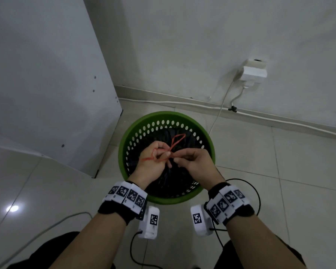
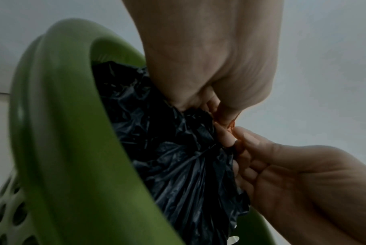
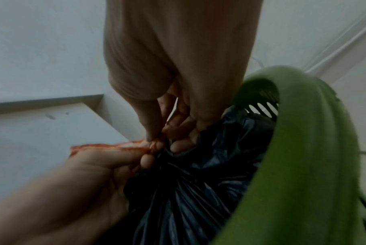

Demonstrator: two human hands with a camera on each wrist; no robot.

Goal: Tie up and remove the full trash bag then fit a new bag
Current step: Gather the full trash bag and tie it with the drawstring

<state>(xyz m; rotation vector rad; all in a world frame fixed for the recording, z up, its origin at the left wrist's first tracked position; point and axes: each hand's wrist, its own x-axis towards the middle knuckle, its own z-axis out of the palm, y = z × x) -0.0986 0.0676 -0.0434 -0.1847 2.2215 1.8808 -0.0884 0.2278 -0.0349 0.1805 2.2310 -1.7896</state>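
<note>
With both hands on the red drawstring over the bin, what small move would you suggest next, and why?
Probably pull the two ends apart to cinch the knot. The left hand and right hand each pinch the red drawstring where it crosses above the gathered neck of the black trash bag, still inside the green bin, with a loose loop left.

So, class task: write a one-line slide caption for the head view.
Both hands, left hand and right hand, tie the red string over a black bag in a green bin.

Black plastic trash bag (image 1: 164, 183) sits in green perforated round plastic bin (image 1: 209, 140), on tiled floor (image 1: 270, 171) w/ white cabinet (image 1: 43, 84) left, wall (image 1: 202, 45) behind.
</note>
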